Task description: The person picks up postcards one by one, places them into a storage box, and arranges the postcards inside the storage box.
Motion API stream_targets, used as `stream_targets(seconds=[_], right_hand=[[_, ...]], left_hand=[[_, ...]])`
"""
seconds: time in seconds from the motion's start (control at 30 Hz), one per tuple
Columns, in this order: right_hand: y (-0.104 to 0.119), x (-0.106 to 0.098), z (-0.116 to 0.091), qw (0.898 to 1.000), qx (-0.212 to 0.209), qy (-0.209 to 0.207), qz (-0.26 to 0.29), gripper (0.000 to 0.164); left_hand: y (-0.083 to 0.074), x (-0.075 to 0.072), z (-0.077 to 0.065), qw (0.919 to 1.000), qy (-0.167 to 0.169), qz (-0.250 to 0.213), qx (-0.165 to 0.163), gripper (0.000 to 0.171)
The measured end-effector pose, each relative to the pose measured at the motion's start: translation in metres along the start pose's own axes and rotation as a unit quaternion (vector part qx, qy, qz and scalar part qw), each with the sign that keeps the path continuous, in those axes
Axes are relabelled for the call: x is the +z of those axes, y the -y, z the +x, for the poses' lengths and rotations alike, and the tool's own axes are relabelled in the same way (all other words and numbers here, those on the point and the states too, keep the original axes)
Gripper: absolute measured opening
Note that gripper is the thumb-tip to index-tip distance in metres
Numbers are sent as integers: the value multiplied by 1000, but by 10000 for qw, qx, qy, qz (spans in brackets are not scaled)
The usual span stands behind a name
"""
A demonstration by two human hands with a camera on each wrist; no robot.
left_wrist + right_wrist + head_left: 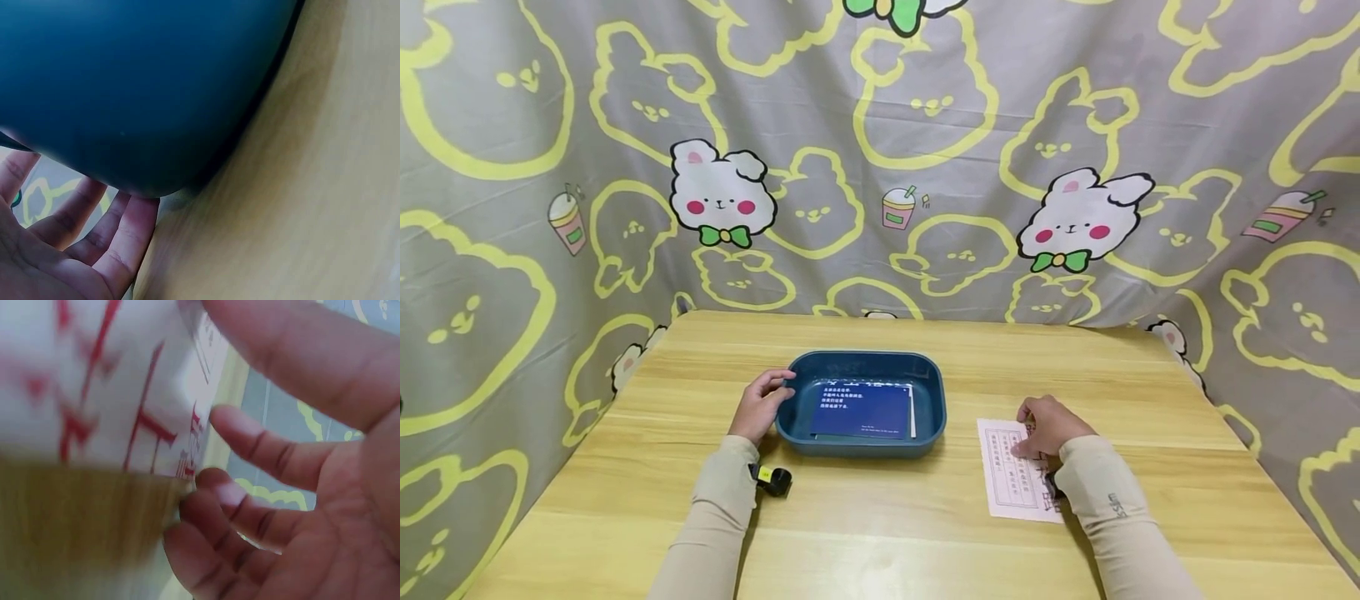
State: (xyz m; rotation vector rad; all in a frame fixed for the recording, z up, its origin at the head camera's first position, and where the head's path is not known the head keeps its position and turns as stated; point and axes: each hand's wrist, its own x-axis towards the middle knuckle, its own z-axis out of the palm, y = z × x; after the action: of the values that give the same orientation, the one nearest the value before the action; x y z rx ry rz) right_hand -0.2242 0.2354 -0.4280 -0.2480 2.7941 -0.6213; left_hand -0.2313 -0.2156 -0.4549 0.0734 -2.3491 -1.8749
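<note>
A dark teal plastic basin (861, 450) stands on the table, with a blue printed card (859, 408) lying in it over a white-edged sheet. My left hand (760, 406) holds the basin's left end; in the left wrist view its fingers (128, 240) rest against the outer wall, and the thumb is hidden there. To the right of the basin, a pale pink printed card (997, 475) lies on or just above the table. My right hand (1051, 427) holds its upper right part, thumb on the face. The right wrist view shows the card's red lettering up close, blurred.
The light wooden table (880, 533) reaches back to a grey curtain (820, 275) with yellow outlines and white rabbits, which also hangs at both sides. A black strap device (772, 480) sits on my left wrist.
</note>
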Motion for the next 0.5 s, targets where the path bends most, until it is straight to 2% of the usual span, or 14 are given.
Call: stream_targets(seconds=[0.1, 0.33, 0.43, 0.5], right_hand=[[0, 0, 0, 9999, 109, -59, 59, 46], [-2, 1, 0, 9972, 435, -179, 582, 53], [-4, 1, 2, 9962, 536, -243, 648, 49], [-5, -1, 2, 9959, 502, -335, 671, 40]], left_hand=[[0, 0, 0, 10000, -1, -1, 25, 28], [1, 0, 0, 10000, -23, -15, 85, 28], [1, 0, 1, 10000, -34, -34, 84, 28], [0, 1, 1, 9999, -43, -44, 99, 28]])
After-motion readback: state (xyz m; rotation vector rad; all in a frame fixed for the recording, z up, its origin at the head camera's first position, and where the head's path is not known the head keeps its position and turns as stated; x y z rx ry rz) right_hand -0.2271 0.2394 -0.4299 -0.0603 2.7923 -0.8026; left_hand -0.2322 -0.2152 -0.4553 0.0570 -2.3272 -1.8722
